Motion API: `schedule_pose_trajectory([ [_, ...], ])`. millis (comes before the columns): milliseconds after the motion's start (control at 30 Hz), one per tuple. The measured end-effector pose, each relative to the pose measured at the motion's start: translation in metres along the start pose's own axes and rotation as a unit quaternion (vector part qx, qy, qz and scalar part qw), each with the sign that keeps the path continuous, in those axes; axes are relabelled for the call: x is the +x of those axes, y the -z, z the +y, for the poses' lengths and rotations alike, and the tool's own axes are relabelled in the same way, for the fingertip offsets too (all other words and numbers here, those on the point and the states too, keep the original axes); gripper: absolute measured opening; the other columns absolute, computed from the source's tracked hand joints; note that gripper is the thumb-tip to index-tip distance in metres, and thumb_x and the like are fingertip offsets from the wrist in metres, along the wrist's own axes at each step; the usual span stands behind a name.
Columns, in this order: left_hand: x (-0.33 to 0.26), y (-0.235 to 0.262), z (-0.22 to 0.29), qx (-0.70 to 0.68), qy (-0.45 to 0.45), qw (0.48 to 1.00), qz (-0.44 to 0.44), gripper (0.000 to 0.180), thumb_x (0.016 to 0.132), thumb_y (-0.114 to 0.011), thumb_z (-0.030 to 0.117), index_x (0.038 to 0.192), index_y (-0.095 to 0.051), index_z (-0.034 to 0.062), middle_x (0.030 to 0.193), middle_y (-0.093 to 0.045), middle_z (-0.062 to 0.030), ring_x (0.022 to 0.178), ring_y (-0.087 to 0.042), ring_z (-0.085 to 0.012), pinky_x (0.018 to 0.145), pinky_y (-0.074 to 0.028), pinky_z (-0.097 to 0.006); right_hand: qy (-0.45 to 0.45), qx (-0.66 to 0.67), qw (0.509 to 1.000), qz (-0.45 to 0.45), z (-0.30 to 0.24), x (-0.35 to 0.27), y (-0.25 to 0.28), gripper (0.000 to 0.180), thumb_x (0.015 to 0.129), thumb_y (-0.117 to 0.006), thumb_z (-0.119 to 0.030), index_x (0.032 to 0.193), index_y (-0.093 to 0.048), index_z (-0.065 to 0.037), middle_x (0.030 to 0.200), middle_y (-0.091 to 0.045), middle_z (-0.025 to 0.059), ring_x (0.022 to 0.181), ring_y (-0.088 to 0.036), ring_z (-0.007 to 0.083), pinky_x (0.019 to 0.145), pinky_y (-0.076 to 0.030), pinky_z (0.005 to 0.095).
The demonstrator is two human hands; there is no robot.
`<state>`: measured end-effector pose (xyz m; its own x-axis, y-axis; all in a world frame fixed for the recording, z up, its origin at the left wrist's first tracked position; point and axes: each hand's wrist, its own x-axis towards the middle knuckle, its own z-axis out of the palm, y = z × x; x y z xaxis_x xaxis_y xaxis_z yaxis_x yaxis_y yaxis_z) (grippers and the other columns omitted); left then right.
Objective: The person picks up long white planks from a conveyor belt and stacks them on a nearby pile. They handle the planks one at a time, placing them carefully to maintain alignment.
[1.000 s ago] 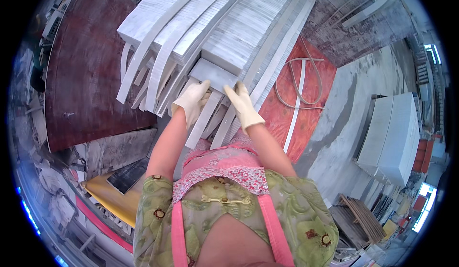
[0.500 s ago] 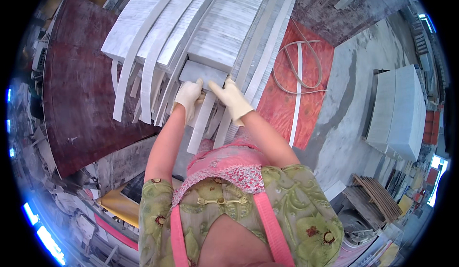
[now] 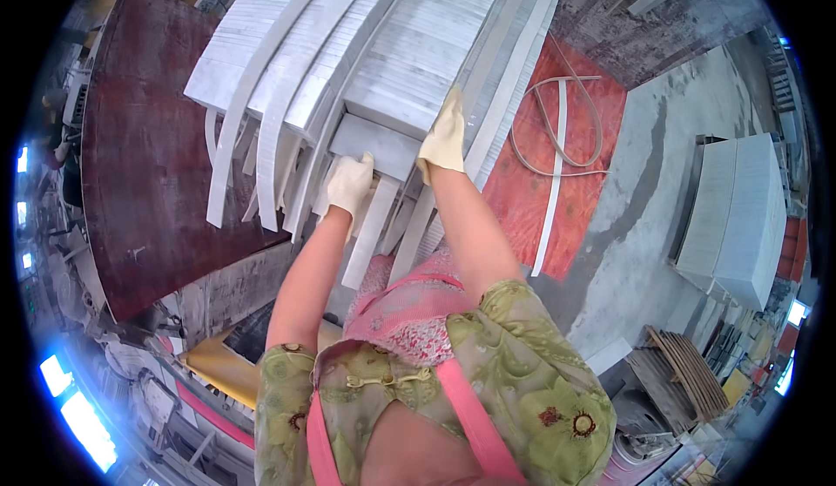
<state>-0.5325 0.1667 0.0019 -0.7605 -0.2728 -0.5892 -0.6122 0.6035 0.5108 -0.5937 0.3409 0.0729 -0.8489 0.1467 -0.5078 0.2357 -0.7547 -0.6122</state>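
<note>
Here, shows a grey slab (image 3: 374, 143) at the near end of the tile stack (image 3: 424, 50), long axis crosswise to it; lies just ahead of the nearer left hand (image 3: 350, 183), curled around its near edge; right hand (image 3: 444, 139) alongside the stack's right corner, grip impossible to tell.

Wide fisheye view from a head-worn camera, the left of a pair, facing steeply down: the wearer's chest (image 3: 418, 442) fills the near lower edge, left hand (image 3: 350, 183) and right hand (image 3: 445, 140) sit farther off, above mid-frame, and straight edges bend toward the rounded rim.
</note>
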Motion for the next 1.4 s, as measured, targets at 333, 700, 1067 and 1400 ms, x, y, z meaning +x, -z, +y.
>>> schedule_pose_trajectory([
  [333,-0.012,0.007,0.016,-0.016,0.040,0.999,-0.004,0.066,0.096,-0.048,0.055,0.110,-0.070,-0.0060,0.112,-0.070,-0.0298,0.112,-0.066,-0.0421,0.098,-0.049,-0.047,0.026,-0.095,0.994,0.041,-0.033,-0.012,0.012,0.060,0.110,-0.029,-0.049,0.152,-0.039,-0.009,0.151,-0.048,0.0106,0.138,-0.045,0.0238,0.115,-0.032,0.0358],
  [700,-0.059,0.025,0.016,-0.132,-0.064,0.989,-0.015,0.055,0.102,-0.049,0.045,0.093,-0.070,-0.0058,0.084,-0.074,-0.0143,0.073,-0.071,-0.0201,0.070,-0.056,-0.034,0.099,-0.413,0.904,-0.057,-0.037,0.010,0.053,0.049,0.106,-0.044,-0.037,0.135,-0.050,0.002,0.137,-0.056,0.0158,0.123,-0.056,0.0256,0.107,-0.041,0.0372],
  [1067,-0.073,0.034,-0.019,-0.409,-0.071,0.908,0.056,0.037,0.105,-0.050,0.028,0.118,-0.061,-0.0045,0.108,-0.072,-0.0138,0.092,-0.069,-0.0183,0.082,-0.056,-0.030,0.071,-0.687,0.709,-0.138,-0.009,-0.096,0.067,0.058,0.096,-0.061,-0.048,0.120,-0.066,0.005,0.113,-0.071,0.0226,0.110,-0.068,0.0319,0.094,-0.052,0.0406],
  [1400,-0.069,0.038,-0.018,-0.419,-0.068,0.905,0.034,0.039,0.105,-0.049,0.029,0.123,-0.059,-0.0038,0.108,-0.071,-0.0138,0.092,-0.069,-0.0184,0.082,-0.056,-0.030,0.200,-0.886,0.400,-0.122,0.017,-0.067,0.045,0.070,0.095,-0.052,-0.065,0.093,-0.069,0.003,0.089,-0.072,0.0266,0.088,-0.071,0.0431,0.078,-0.055,0.0507],
])
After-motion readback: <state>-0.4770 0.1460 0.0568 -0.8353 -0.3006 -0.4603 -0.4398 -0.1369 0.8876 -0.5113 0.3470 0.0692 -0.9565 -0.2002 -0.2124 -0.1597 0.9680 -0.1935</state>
